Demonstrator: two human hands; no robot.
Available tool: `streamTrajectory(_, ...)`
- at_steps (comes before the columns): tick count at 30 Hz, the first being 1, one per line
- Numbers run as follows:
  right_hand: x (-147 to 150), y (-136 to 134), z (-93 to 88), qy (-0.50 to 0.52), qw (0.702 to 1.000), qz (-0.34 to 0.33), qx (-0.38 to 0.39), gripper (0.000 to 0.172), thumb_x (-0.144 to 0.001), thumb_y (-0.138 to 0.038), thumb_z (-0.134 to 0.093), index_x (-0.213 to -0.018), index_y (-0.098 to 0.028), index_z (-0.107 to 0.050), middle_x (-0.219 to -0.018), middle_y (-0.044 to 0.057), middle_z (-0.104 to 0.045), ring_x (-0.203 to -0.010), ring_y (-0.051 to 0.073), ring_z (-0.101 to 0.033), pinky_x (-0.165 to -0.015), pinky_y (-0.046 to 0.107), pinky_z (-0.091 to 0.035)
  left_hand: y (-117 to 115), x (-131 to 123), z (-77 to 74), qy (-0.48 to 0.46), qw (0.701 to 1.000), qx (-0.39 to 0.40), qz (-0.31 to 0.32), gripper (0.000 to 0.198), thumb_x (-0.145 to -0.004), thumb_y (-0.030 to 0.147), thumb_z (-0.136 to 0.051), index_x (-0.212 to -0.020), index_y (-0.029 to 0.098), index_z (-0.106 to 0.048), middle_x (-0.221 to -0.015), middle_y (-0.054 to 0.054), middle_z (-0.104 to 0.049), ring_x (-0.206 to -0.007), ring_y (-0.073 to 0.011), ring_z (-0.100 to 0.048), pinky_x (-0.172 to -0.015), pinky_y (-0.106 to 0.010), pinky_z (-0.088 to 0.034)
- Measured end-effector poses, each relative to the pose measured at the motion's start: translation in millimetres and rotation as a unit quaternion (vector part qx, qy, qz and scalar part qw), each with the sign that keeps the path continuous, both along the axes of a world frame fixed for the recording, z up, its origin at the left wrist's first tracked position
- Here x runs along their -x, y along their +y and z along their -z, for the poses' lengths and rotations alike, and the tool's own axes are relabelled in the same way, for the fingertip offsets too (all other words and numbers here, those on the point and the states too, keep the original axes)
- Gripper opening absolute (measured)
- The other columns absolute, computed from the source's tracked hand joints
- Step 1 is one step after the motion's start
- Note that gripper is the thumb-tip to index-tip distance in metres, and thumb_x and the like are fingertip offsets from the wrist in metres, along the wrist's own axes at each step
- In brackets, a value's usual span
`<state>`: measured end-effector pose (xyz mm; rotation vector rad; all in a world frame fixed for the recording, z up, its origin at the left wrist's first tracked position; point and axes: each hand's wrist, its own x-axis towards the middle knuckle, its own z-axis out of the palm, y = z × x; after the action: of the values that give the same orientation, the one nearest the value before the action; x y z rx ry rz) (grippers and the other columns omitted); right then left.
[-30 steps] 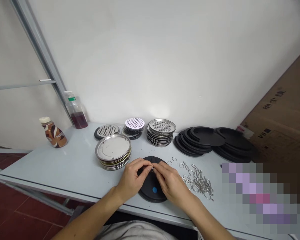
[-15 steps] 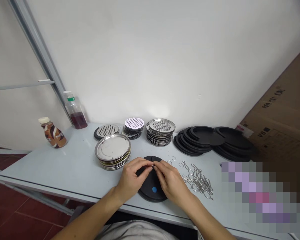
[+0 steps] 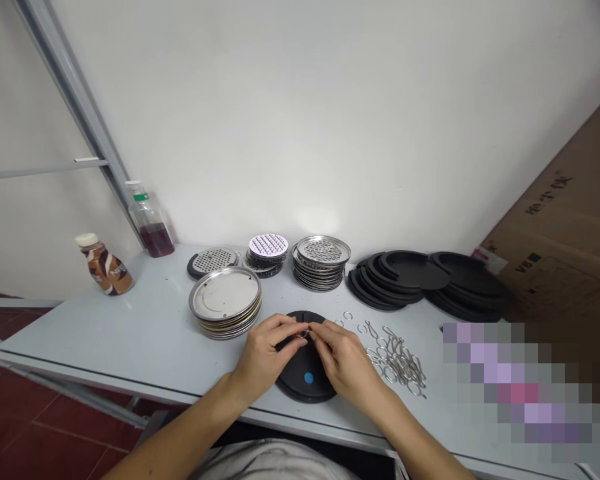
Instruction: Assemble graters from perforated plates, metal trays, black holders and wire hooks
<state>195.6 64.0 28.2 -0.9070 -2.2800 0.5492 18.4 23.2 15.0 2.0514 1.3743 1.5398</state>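
Note:
My left hand (image 3: 267, 353) and my right hand (image 3: 343, 363) meet above a round black rubber disc (image 3: 305, 388) with a blue dot (image 3: 309, 378) near its front. Between their fingertips is a small metal split ring (image 3: 305, 333), partly hidden by the fingers. Both hands pinch it just above the disc. To the right lie loose small rings (image 3: 348, 315) and a heap of wire clips and rings (image 3: 395, 360).
On the pale table (image 3: 105, 333) stand stacked perforated steel discs (image 3: 321, 263), steel trays (image 3: 225, 300), black rubber rings (image 3: 390, 280), and bottles (image 3: 104, 264) at the back left. A cardboard box (image 3: 555, 267) stands at the right.
Both hands stay together on the ring, with small finger shifts around it. The view has moved very slightly, and nothing on the table has been moved.

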Motion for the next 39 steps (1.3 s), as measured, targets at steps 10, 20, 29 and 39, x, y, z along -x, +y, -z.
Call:
streamTrajectory(10,0.5,-1.9,1.2,-0.021,1.000,-0.015,0.001,0.026,-0.097,-0.013,-0.039,-0.085,-0.020,-0.061,-0.074,0.002,-0.055,-0.065,0.016,-0.053,-0.060,0.027,-0.040,-0.5,-2.3,6.0,0.013,1.000,-0.017,0.019,0.030,-0.089,0.010,-0.063,-0.115,0.024,-0.072,-0.096,-0.005,-0.063,-0.086,-0.0160,-0.064,-0.077,-0.028,-0.057)
streamTrajectory(20,-0.1,-1.2,-1.6,-0.009,1.000,-0.011,0.025,0.026,-0.097,-0.013,-0.042,-0.087,-0.018,-0.065,-0.075,0.003,-0.061,-0.068,0.017,-0.058,-0.064,0.027,-0.042,1.5,-0.7,5.4,0.027,0.999,-0.033,-0.004,0.032,-0.088,0.007,-0.061,-0.114,0.022,-0.072,-0.094,-0.005,-0.062,-0.086,-0.0153,-0.064,-0.077,-0.027,-0.056)
streamTrajectory(29,0.4,0.6,-4.3,0.086,0.994,0.038,0.057,0.016,-0.093,-0.023,-0.057,-0.088,-0.021,-0.072,-0.085,0.003,-0.073,-0.076,0.018,-0.067,-0.071,0.027,-0.048,0.5,7.7,-5.9,-0.022,0.997,0.031,-0.061,0.023,-0.094,0.019,-0.058,-0.112,0.024,-0.072,-0.100,-0.005,-0.069,-0.096,-0.0184,-0.066,-0.089,-0.031,-0.052)
streamTrajectory(39,3.1,-3.8,-3.7,0.088,0.994,0.051,0.047,0.032,-0.076,-0.020,-0.076,-0.106,-0.019,-0.064,-0.088,0.004,-0.068,-0.068,0.017,-0.060,-0.063,0.028,-0.049,-1.6,-0.1,-7.4,-0.019,1.000,0.008,0.010,0.016,-0.087,0.014,-0.068,-0.100,0.021,-0.075,-0.091,-0.003,-0.074,-0.085,-0.0170,-0.068,-0.080,-0.028,-0.053)
